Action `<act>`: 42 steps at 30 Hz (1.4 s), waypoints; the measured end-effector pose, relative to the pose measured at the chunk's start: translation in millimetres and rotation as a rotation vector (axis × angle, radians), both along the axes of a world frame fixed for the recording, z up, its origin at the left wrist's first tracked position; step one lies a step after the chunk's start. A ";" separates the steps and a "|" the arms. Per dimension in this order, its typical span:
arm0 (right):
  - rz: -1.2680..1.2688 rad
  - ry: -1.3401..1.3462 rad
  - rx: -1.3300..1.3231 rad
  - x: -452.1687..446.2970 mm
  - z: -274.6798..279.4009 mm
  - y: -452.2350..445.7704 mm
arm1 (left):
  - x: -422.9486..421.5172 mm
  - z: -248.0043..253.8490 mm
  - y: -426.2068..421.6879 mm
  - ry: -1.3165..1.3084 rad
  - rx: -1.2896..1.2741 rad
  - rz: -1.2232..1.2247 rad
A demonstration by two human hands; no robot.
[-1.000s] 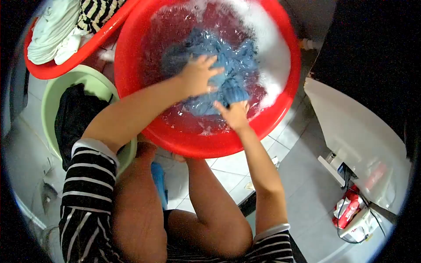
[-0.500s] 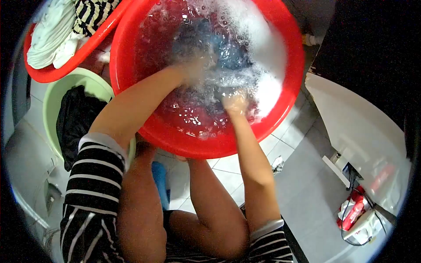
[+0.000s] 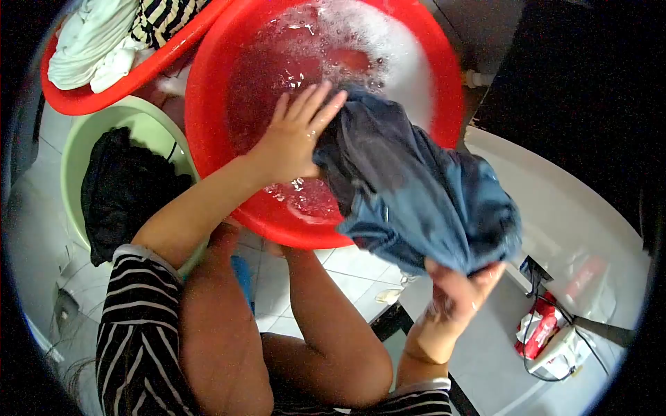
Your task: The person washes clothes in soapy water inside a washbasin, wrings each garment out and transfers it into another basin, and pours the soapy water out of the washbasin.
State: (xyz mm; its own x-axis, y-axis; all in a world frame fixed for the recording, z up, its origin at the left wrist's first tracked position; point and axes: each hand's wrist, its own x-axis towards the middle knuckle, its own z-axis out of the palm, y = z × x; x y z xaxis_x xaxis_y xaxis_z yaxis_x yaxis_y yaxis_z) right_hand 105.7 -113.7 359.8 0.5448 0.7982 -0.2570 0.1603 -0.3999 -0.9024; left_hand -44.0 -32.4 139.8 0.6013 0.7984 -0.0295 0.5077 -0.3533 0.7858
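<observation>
A wet blue-grey garment point(image 3: 416, 180) is lifted over the near right rim of a red basin point(image 3: 215, 139). My right hand point(image 3: 461, 288) grips its lower right end from below, fingers partly hidden by the cloth. At its upper left end, my left hand point(image 3: 295, 135) has its fingers stretched out and spread, with the palm side by the cloth edge. Soapy water point(image 3: 305, 48) with white foam fills the basin below. The garment's exact kind cannot be made out.
A pale green tub point(image 3: 73, 159) with black cloth point(image 3: 125, 194) stands at left. Another red basin point(image 3: 76, 104) holds white clothes point(image 3: 97, 41) and a striped piece point(image 3: 166, 21). At right are a whitish curved panel point(image 3: 555, 180), a red packet point(image 3: 538, 336) and dark cables.
Both hands have come out of the water. The blue-grey garment has been raised out of the basin, and my right hand has moved right and toward me with it.
</observation>
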 end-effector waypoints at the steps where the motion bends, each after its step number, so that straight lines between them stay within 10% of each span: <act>1: -0.014 0.000 0.049 -6.4 9.9 -5.5 | 4.6 5.3 1.1 -0.075 0.042 -0.012; 6: 0.237 -0.493 -0.131 7.1 40.0 -60.4 | 26.7 3.5 23.1 -0.289 0.004 -0.143; 9: 0.143 -0.280 -0.067 9.4 32.7 -73.1 | 52.2 3.8 24.6 -1.201 -1.700 0.208; 10: 0.062 -0.136 -0.046 8.4 30.5 -68.6 | 54.3 -7.7 23.5 -1.439 -1.622 0.110; 11: -0.017 -0.001 -0.012 7.0 20.3 -55.2 | 55.9 -14.0 14.1 -1.020 -0.776 0.218; 13: -0.152 0.248 0.062 9.3 -7.5 -38.2 | 43.3 27.2 26.9 -1.142 -1.085 0.636; 14: -0.185 0.371 0.041 20.2 -29.1 -41.6 | 42.5 11.2 34.8 -1.495 -1.138 0.523; 17: -0.294 0.880 -0.211 56.6 -93.7 -54.4 | 19.1 76.8 44.9 -1.411 -1.395 0.604; 19: -0.497 1.233 -0.384 56.8 -126.9 -51.4 | 22.3 85.9 26.4 -1.363 -1.127 0.400; 21: -0.169 1.457 -0.259 43.1 -147.4 -46.8 | 19.7 90.9 16.3 -0.785 -0.309 0.087; 23: -0.221 1.186 -0.410 30.7 -168.8 -46.3 | 24.0 96.1 3.5 -0.758 0.069 0.041; 32: -0.136 0.335 -0.093 0.4 -63.2 -89.7 | 25.7 94.8 -56.4 -0.939 -0.302 -0.201; 38: -0.210 0.511 0.011 17.0 -104.5 -36.5 | 11.7 77.6 -42.8 -1.340 -1.209 0.224; 42: -0.287 0.823 0.018 29.9 -150.6 -13.7 | -8.0 68.3 -21.3 -1.150 -0.636 0.588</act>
State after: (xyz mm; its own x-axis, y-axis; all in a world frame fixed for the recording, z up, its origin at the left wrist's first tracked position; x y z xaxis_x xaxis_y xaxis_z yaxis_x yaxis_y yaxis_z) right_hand 135.6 -127.5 209.2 0.3721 0.6662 -0.6463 -0.6507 -0.3094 -0.6935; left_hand -52.1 -53.8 208.1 0.1299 0.9706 -0.2025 -0.5585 0.2404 0.7939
